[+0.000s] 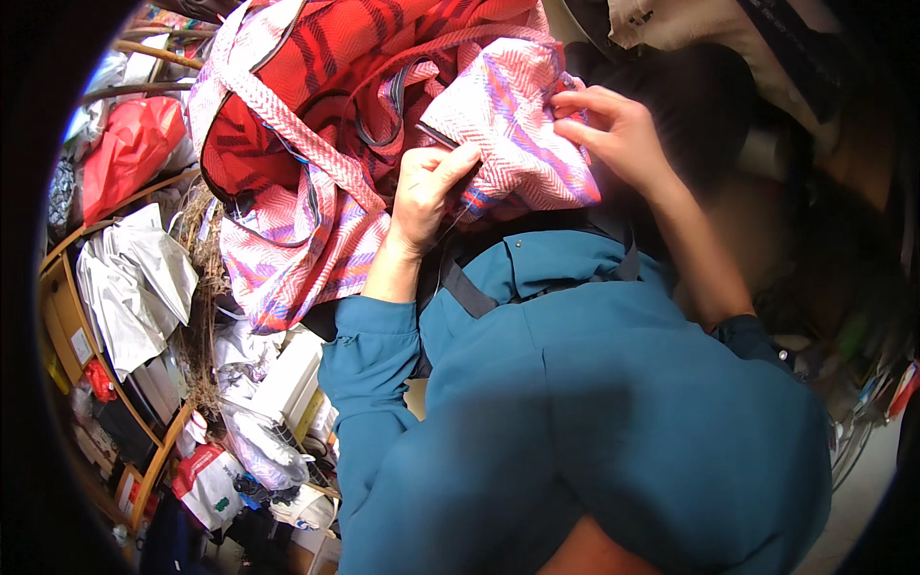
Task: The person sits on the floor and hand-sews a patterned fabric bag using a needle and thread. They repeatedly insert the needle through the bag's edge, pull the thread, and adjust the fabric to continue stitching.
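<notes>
A large woven bag point(287, 136) in pink, white and purple herringbone, with a red inside, straps and dark zips, lies over my lap. My left hand point(431, 187) pinches the edge of a pink-white flap of its fabric point(514, 122) between thumb and forefinger, beside a dark zip end. A thin thread hangs near that hand. At the flap's right edge is my right hand point(600, 129), thumb and forefinger close together against the cloth; whether they grip a needle or only fabric cannot be told.
Left of me, curved wooden rails point(154, 467) frame a pile with a red plastic bag point(133, 154), white plastic sheeting point(136, 280), dry plant stems point(201, 287) and a white box point(291, 374). Cables point(855, 431) hang at the right. A beige cloth point(690, 36) is at the top right.
</notes>
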### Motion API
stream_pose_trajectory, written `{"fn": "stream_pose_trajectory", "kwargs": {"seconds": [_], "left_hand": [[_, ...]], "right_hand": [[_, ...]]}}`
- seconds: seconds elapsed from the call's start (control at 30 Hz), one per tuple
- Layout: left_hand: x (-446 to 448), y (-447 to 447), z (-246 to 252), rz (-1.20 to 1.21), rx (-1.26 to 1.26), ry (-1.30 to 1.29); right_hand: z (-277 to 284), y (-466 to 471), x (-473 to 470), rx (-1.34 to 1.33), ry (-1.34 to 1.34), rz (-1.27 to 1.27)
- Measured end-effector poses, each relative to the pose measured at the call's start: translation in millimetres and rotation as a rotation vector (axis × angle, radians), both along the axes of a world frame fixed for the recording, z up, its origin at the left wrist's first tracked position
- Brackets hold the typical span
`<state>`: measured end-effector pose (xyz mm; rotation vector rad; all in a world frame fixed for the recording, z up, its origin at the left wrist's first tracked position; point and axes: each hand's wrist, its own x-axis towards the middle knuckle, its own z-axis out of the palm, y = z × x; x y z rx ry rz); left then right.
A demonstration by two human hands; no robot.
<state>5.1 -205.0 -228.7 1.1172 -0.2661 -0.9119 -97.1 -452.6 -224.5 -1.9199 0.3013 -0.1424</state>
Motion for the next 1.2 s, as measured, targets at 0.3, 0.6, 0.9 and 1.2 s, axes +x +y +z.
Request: {"fn": "stream_pose_trajectory", "kwargs": {"seconds": [0.3,0.6,0.9,1.2], "left_hand": [[1.7,2.2,6.3,-0.013,0.149,-0.163],[1.6,0.4,22.7,0.131,0.06,-0.166],[6.8,12.9,29.7,0.123,0.209,-0.261],[-21.0,25.3,36.1,0.092,0.287,-0.346]], "right_hand": [[61.0,21.8,-8.4,0.071,-0.359,0.112],[58.3,51.3,-4.6,0.6,-0.329,0.078],[66.1,5.5,28.6,0.203,-0.382,0.385],[36.8,-1.8,68.8,0.053,-0.32,0.365]]}}
